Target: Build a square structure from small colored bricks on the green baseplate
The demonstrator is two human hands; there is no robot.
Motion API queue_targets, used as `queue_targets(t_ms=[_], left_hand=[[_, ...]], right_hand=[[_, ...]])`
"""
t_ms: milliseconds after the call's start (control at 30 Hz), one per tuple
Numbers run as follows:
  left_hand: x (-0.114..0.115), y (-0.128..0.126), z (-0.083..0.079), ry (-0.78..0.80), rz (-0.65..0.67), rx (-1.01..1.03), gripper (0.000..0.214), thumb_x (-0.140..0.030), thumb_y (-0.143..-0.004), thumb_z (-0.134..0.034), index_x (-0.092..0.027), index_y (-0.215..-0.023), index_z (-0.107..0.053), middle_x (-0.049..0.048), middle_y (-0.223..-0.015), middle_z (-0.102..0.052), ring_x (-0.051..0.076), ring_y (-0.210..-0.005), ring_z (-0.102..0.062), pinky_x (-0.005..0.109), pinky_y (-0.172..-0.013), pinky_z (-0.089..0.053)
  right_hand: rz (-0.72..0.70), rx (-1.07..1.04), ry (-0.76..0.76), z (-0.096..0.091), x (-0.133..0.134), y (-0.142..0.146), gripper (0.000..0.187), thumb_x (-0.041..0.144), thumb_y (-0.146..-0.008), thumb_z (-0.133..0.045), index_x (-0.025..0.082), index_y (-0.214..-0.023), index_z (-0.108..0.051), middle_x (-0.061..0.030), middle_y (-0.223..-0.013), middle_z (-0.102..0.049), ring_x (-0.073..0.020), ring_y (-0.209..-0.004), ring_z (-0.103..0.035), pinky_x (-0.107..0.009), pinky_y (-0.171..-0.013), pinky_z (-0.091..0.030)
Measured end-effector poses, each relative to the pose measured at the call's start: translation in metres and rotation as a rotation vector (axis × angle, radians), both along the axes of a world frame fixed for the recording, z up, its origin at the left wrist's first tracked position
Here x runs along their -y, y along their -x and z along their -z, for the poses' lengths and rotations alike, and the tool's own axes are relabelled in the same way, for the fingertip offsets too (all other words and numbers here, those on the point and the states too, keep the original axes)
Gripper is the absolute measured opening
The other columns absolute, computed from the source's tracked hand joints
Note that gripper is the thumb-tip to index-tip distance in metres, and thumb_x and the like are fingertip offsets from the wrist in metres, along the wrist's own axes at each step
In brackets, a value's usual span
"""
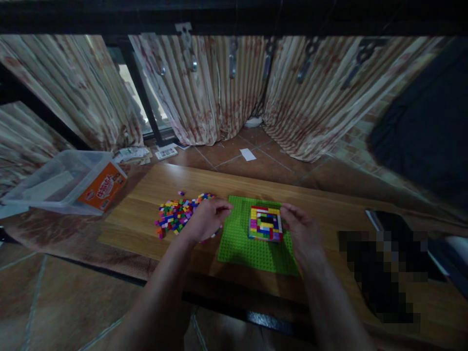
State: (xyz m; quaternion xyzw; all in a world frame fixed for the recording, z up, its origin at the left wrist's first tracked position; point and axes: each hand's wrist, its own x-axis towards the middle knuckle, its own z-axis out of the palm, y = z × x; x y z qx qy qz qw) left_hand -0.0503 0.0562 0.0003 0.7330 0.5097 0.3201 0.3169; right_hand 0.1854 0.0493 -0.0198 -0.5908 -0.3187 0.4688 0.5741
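A square, hollow structure of colourful toy bricks (255, 229) stands on a green studded baseplate (237, 253). My right hand (302, 231) is at the structure's right side, its bent fingertips against the upper right edge. Over the left edge of the baseplate hovers my left hand (206, 219), thumb and fingers pinched together. Whatever is in that pinch is too small or hidden to make out. Loose toy bricks (175, 214) in many colours lie piled left of the baseplate, partly covered by my left hand and wrist.
The wooden table (146, 195) bears all of this. A clear plastic bin (66, 195) with an orange label stands at its left. Dark objects (402, 239), partly pixelated, lie on the right end. Behind are curtains (204, 97) and papers on the tiled floor.
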Motion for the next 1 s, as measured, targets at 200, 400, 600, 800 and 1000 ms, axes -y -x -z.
queue_targets(t_ms=[200,400,600,800,1000], left_hand=[[0.007,-0.038,0.009,0.054,-0.026,0.241,0.013,-0.022,-0.083,-0.059,-0.017,-0.083,-0.071,0.0023,-0.077,-0.071,0.016,-0.074,-0.064,0.025,-0.069,-0.049],[0.007,-0.064,0.018,0.078,-0.106,0.387,0.012,-0.025,-0.081,-0.064,-0.017,-0.080,-0.073,0.0020,-0.076,-0.071,0.014,-0.071,-0.063,0.025,-0.067,-0.049],[0.003,-0.074,0.026,0.075,-0.173,0.376,0.011,-0.024,-0.079,-0.066,-0.018,-0.081,-0.076,0.0024,-0.078,-0.071,0.015,-0.074,-0.063,0.026,-0.070,-0.050],[0.004,-0.077,0.030,0.166,-0.224,0.470,0.010,-0.026,-0.076,-0.068,-0.018,-0.076,-0.075,0.0016,-0.080,-0.073,0.014,-0.072,-0.064,0.025,-0.068,-0.051],[0.004,-0.077,0.033,0.186,-0.199,0.494,0.012,-0.028,-0.077,-0.068,-0.018,-0.077,-0.074,-0.0003,-0.073,-0.072,0.013,-0.067,-0.063,0.024,-0.065,-0.050]], right_hand=[[0.009,0.020,-0.019,0.000,-0.001,0.001,0.033,0.039,-0.061,-0.076,0.018,-0.086,-0.069,-0.0037,-0.082,-0.072,-0.0200,-0.075,-0.066,-0.036,-0.074,-0.051],[-0.014,0.031,-0.019,-0.001,0.000,0.000,0.034,0.039,-0.062,-0.075,0.018,-0.087,-0.070,-0.0042,-0.084,-0.072,-0.0194,-0.074,-0.065,-0.036,-0.074,-0.050],[-0.008,0.047,-0.013,0.000,0.000,0.000,0.035,0.040,-0.062,-0.075,0.018,-0.089,-0.070,-0.0054,-0.087,-0.072,-0.0210,-0.078,-0.066,-0.038,-0.077,-0.051],[-0.012,0.058,-0.017,0.002,-0.001,-0.002,0.037,0.041,-0.063,-0.075,0.017,-0.091,-0.071,-0.0070,-0.089,-0.073,-0.0228,-0.082,-0.067,-0.040,-0.080,-0.051],[0.002,0.065,-0.023,0.001,-0.001,-0.002,0.037,0.042,-0.061,-0.075,0.017,-0.088,-0.071,-0.0059,-0.085,-0.072,-0.0212,-0.079,-0.066,-0.037,-0.077,-0.051]])
